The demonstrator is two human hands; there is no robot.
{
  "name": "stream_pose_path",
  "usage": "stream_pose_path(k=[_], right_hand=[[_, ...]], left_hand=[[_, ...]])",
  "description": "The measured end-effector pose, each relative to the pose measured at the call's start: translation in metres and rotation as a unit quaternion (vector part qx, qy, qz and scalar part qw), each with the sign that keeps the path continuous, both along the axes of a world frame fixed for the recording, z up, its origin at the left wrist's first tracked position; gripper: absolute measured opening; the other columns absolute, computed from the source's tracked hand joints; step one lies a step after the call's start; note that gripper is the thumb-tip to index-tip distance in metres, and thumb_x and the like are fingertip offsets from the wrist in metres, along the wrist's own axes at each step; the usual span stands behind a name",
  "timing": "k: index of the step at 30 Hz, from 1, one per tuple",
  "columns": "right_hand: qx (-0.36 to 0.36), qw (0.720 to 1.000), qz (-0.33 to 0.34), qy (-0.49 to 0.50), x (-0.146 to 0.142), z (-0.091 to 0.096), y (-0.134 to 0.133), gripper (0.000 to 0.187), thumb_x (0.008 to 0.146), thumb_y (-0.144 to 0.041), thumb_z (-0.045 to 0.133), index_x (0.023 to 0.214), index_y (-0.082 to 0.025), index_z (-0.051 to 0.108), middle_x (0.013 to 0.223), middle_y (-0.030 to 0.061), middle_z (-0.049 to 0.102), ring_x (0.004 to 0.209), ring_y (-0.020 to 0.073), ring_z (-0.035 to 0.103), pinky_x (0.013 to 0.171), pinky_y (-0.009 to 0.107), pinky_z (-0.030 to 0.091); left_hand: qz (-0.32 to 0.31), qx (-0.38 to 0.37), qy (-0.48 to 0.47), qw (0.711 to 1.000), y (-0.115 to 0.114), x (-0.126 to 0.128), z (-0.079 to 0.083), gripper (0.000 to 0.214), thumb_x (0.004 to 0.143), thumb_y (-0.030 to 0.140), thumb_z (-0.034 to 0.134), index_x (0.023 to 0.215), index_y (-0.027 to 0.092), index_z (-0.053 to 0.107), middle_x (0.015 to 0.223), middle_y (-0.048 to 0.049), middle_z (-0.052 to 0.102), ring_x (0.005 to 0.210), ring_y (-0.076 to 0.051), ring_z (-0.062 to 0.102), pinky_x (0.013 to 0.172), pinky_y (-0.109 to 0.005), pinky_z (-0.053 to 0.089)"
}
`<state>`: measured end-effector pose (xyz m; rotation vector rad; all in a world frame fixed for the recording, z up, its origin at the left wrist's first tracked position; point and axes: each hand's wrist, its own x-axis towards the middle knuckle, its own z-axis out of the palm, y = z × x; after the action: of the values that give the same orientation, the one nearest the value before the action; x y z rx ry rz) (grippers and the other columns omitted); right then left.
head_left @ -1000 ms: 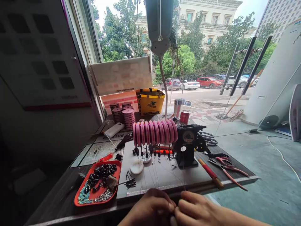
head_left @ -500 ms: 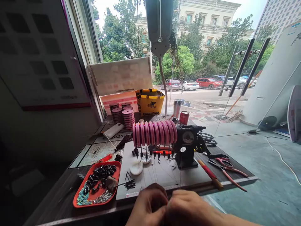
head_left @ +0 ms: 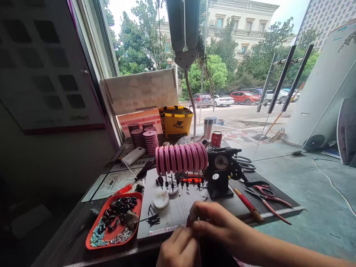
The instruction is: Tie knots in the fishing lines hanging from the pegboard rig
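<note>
My left hand (head_left: pixel 179 248) is at the near edge of the white work mat (head_left: pixel 180 207), fingers curled in a pinch on something too small to name. My right hand (head_left: pixel 214 222) lies just above it over the mat, fingers pinched together, seemingly on a thin line running from the row of pink spools (head_left: pixel 181 157). The two hands touch. The spools sit on a black winding machine (head_left: pixel 221 172) with a dial. Small black weights hang below the spools.
A red tray (head_left: pixel 96 231) of black and teal beads sits at the left. Red-handled scissors (head_left: pixel 268 198) and a red pencil (head_left: pixel 247 204) lie at the right. Stacked pink spools (head_left: pixel 144 139), a yellow bag (head_left: pixel 175 120), a red can (head_left: pixel 216 139) and a lamp arm (head_left: pixel 183 33) stand behind.
My right hand has moved up and forward over the mat, away from the table's edge. My left hand has dropped slightly lower and stays pinched.
</note>
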<state>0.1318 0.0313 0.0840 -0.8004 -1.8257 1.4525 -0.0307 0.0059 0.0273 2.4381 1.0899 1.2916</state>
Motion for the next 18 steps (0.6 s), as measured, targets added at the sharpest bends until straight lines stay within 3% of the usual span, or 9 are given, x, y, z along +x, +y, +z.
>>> stream_pose_path(k=[1, 2, 3, 5, 6, 8, 11, 14, 18], right_hand=[[0.087, 0.995, 0.001, -0.040, 0.003, -0.003, -0.003, 0.020, 0.082, -0.033, 0.056, 0.074, -0.017, 0.047, 0.074, -0.0014, 0.048, 0.064, 0.0106, 0.042, 0.058, 0.021, 0.035], [0.193, 0.977, 0.007, -0.086, 0.006, -0.007, -0.005, 0.014, 0.084, -0.028, 0.055, 0.076, -0.018, 0.049, 0.078, -0.0004, 0.051, 0.065, 0.0107, 0.044, 0.058, 0.021, 0.037], [0.304, 0.943, 0.020, -0.132, 0.009, -0.012, -0.008, 0.009, 0.085, -0.023, 0.053, 0.079, -0.018, 0.052, 0.080, 0.0001, 0.053, 0.064, 0.0106, 0.046, 0.058, 0.020, 0.037], [0.501, 0.844, 0.041, -0.187, 0.013, -0.021, -0.011, 0.015, 0.091, -0.018, 0.044, 0.083, -0.016, 0.056, 0.074, 0.0003, 0.056, 0.058, 0.0112, 0.046, 0.053, 0.022, 0.037], [0.577, 0.791, 0.035, -0.201, 0.014, -0.025, -0.012, 0.024, 0.094, -0.014, 0.036, 0.083, -0.014, 0.058, 0.068, 0.0002, 0.057, 0.055, 0.0121, 0.045, 0.052, 0.023, 0.036], [0.669, 0.712, 0.007, -0.212, 0.014, -0.031, -0.014, 0.042, 0.094, -0.005, 0.021, 0.079, -0.012, 0.059, 0.061, 0.0004, 0.056, 0.051, 0.0131, 0.042, 0.050, 0.026, 0.035], [0.708, 0.673, -0.014, -0.214, 0.012, -0.036, -0.014, 0.053, 0.093, 0.000, 0.014, 0.069, -0.014, 0.058, 0.056, -0.0002, 0.054, 0.048, 0.0130, 0.039, 0.050, 0.026, 0.035], [0.691, 0.696, 0.005, -0.194, 0.010, -0.042, -0.013, 0.056, 0.096, -0.007, 0.010, 0.070, -0.014, 0.059, 0.056, -0.0003, 0.053, 0.048, 0.0133, 0.038, 0.050, 0.026, 0.035], [0.627, 0.771, 0.005, -0.108, 0.006, -0.047, -0.009, 0.056, 0.099, -0.019, 0.010, 0.071, -0.016, 0.058, 0.055, -0.0006, 0.054, 0.048, 0.0120, 0.038, 0.046, 0.023, 0.032]], left_hand=[[-0.004, -0.159, -0.066, 0.985, 0.002, -0.001, 0.005, 0.021, 0.072, 0.005, 0.054, 0.065, 0.017, 0.070, 0.063, -0.0065, 0.069, 0.057, -0.017, 0.059, 0.053, -0.025, 0.041], [-0.016, -0.337, -0.139, 0.931, 0.005, 0.000, 0.010, 0.014, 0.066, 0.008, 0.058, 0.060, 0.017, 0.067, 0.058, -0.0035, 0.065, 0.053, -0.015, 0.056, 0.050, -0.024, 0.038], [-0.016, -0.486, -0.211, 0.848, 0.007, 0.001, 0.014, 0.008, 0.058, 0.010, 0.059, 0.057, 0.016, 0.064, 0.052, -0.0005, 0.061, 0.047, -0.012, 0.051, 0.045, -0.023, 0.034], [-0.027, -0.652, -0.291, 0.700, 0.012, 0.005, 0.018, 0.009, 0.045, 0.012, 0.054, 0.051, 0.016, 0.060, 0.038, 0.0047, 0.048, 0.038, -0.009, 0.041, 0.040, -0.021, 0.026], [-0.031, -0.683, -0.307, 0.662, 0.014, 0.007, 0.019, 0.010, 0.041, 0.013, 0.051, 0.047, 0.017, 0.058, 0.034, 0.0066, 0.041, 0.035, -0.008, 0.037, 0.040, -0.021, 0.024], [-0.052, -0.698, -0.308, 0.644, 0.016, 0.010, 0.021, 0.008, 0.039, 0.015, 0.048, 0.042, 0.017, 0.056, 0.030, 0.0084, 0.034, 0.034, -0.006, 0.032, 0.040, -0.021, 0.022], [-0.071, -0.704, -0.313, 0.634, 0.016, 0.013, 0.020, 0.004, 0.039, 0.017, 0.051, 0.040, 0.017, 0.054, 0.031, 0.0092, 0.032, 0.034, -0.004, 0.027, 0.041, -0.020, 0.019], [-0.076, -0.697, -0.306, 0.644, 0.015, 0.011, 0.017, 0.004, 0.040, 0.018, 0.051, 0.041, 0.017, 0.055, 0.032, 0.0081, 0.035, 0.034, -0.006, 0.029, 0.041, -0.022, 0.019], [-0.092, -0.631, -0.279, 0.718, 0.017, 0.003, 0.018, 0.002, 0.044, 0.013, 0.064, 0.045, 0.013, 0.063, 0.048, 0.0012, 0.055, 0.049, -0.011, 0.045, 0.049, -0.024, 0.026]])
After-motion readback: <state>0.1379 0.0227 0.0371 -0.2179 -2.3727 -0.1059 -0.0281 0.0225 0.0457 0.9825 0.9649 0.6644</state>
